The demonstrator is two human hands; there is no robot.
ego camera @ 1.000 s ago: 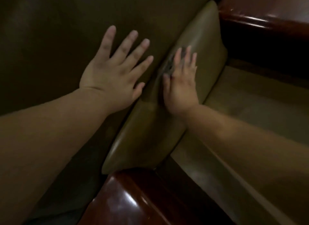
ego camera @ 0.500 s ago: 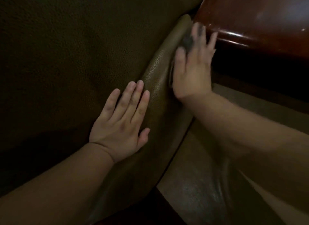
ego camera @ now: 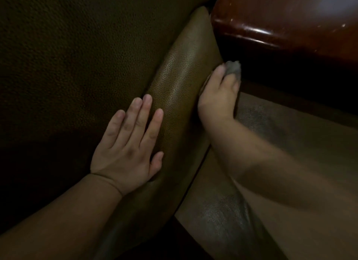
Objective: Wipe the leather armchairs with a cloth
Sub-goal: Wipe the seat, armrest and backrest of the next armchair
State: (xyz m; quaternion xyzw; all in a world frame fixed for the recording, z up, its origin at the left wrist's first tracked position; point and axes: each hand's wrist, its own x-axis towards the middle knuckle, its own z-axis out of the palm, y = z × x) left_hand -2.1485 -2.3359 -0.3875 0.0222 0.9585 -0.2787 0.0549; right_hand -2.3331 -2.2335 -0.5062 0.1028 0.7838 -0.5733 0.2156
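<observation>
- A grey cloth (ego camera: pixel 233 66) is pinched in the right hand (ego camera: pixel 218 97) against the far right side of the leather cushion (ego camera: pixel 182 81).
- The left hand (ego camera: pixel 127 143) is laid flat, fingers straight, on the cushion's near edge.
- The cushion is best kept steadied while the seam beside the wooden armrest (ego camera: pixel 280 21) is wiped with even pressure.

A furnished sitting room or lounge is suggested, though whether it belongs to a home, a hotel or an office cannot be told. The view is filled by a leather armchair (ego camera: pixel 81 66) in olive-brown, with a padded cushion edge (ego camera: pixel 180 81), and a glossy reddish wooden armrest (ego camera: pixel 290 17) is seen beside it. The place is dimly lit.
</observation>
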